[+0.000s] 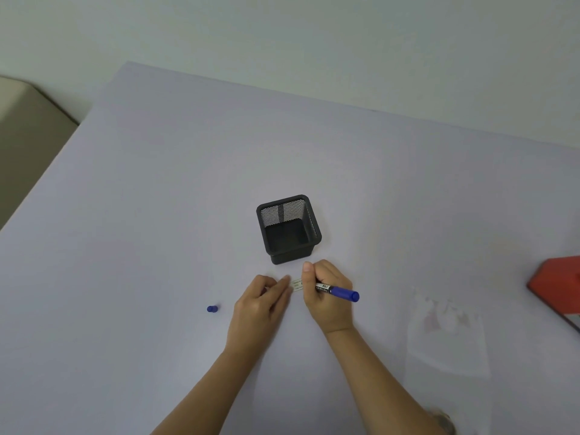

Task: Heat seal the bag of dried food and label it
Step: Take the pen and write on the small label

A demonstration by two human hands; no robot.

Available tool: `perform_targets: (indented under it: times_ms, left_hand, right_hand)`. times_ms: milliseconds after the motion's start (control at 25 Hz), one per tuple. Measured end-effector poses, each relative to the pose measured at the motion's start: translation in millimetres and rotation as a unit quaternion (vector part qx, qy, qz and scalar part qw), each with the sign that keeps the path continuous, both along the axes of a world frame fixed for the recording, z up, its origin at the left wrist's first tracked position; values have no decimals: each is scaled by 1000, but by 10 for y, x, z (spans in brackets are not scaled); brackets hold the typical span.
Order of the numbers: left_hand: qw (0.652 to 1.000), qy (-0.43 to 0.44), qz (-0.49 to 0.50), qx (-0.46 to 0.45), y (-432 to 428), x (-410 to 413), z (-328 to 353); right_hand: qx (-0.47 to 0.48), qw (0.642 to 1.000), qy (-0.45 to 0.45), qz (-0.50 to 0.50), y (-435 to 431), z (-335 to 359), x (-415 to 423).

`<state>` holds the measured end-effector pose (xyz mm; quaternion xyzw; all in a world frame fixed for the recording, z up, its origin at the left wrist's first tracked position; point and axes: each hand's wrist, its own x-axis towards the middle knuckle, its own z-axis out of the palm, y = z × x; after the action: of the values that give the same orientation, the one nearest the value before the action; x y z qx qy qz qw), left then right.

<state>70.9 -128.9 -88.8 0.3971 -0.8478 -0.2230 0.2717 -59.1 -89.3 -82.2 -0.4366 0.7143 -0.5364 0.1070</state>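
A small white label (297,284) lies flat on the pale table, between my two hands. My right hand (326,296) grips a blue marker (340,291) with its tip down on the label. The fingertips of my left hand (262,301) press on the label's left end. The marker's blue cap (212,308) lies loose on the table to the left. A clear plastic bag (445,328) with pale dried food inside lies flat at the right.
An empty black mesh pen holder (288,229) stands just beyond my hands. A red device (558,285) sits at the right edge of the view. The table's left edge runs diagonally, with a beige seat (28,120) beyond it.
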Motion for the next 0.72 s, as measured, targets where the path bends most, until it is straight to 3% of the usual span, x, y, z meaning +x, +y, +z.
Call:
perform_targets:
  times_ms: [720]
  left_hand:
    - [998,-50,-20,-25,-15,-24,36]
  right_hand:
    - [24,1000,11,8,6,-51,0]
